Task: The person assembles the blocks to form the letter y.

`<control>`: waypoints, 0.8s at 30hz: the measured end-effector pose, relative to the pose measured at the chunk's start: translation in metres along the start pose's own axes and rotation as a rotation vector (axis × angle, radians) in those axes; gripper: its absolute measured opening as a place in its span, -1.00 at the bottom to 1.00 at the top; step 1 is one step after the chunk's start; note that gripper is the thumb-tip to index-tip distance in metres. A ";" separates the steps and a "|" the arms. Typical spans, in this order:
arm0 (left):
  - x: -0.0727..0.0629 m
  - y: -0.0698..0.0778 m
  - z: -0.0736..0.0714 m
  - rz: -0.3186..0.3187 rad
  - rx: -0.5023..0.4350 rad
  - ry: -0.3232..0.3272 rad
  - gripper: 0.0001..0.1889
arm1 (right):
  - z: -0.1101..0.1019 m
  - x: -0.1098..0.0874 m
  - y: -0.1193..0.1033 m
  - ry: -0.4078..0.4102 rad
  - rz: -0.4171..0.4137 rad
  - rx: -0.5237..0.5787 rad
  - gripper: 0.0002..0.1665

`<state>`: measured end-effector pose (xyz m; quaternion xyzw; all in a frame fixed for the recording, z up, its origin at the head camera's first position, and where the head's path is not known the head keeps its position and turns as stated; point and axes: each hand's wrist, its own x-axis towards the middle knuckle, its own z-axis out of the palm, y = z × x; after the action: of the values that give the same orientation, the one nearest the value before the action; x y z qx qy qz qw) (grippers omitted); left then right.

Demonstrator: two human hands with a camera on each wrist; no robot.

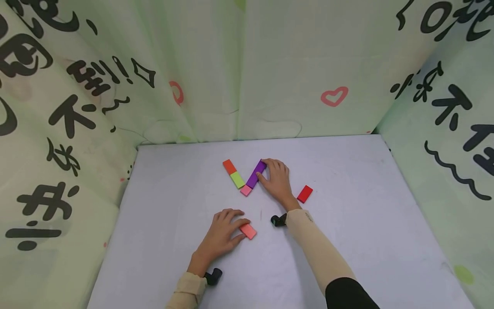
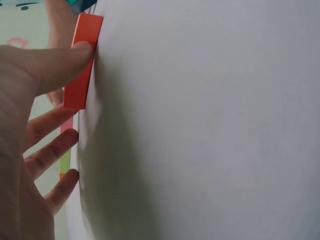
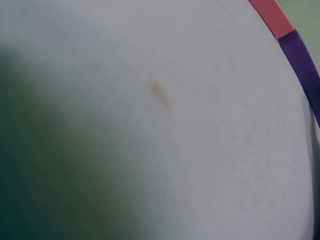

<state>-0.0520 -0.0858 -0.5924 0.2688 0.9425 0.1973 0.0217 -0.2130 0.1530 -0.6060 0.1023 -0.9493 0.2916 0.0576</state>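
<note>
My left hand [image 1: 221, 234] pinches a salmon-orange block [image 1: 248, 231] between thumb and forefinger, low over the near middle of the table. In the left wrist view the thumb lies across that block's face, while the other fingers are spread. Farther away, my right hand [image 1: 278, 180] holds the far part of a purple block piece [image 1: 253, 178] with thumb and forefinger. This purple piece joins a pink block [image 1: 245, 190], then a lime-green block [image 1: 237, 180] and an orange block [image 1: 229, 166], forming a V. The right wrist view does not show the right fingers.
A red block [image 1: 305, 194] lies alone to the right of my right hand. The white-covered table [image 1: 366, 240] ends at patterned pale green curtains [image 1: 278, 73] at the back and both sides. Each wrist carries a small black camera.
</note>
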 end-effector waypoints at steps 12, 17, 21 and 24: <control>0.001 -0.002 -0.001 -0.002 0.014 0.163 -0.59 | -0.001 -0.001 -0.002 -0.002 0.011 -0.002 -0.31; 0.006 0.000 0.000 -0.090 0.035 0.207 -0.56 | -0.001 -0.001 -0.002 0.004 0.007 -0.006 -0.31; 0.012 0.000 0.000 -0.163 0.051 0.245 -0.57 | 0.000 -0.001 -0.002 0.006 0.004 -0.007 -0.31; 0.018 0.001 0.001 -0.215 0.049 0.280 -0.57 | 0.000 0.000 -0.001 0.003 0.004 -0.009 -0.31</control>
<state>-0.0664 -0.0757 -0.5915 0.1369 0.9642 0.2064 -0.0951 -0.2124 0.1520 -0.6053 0.0998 -0.9508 0.2874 0.0588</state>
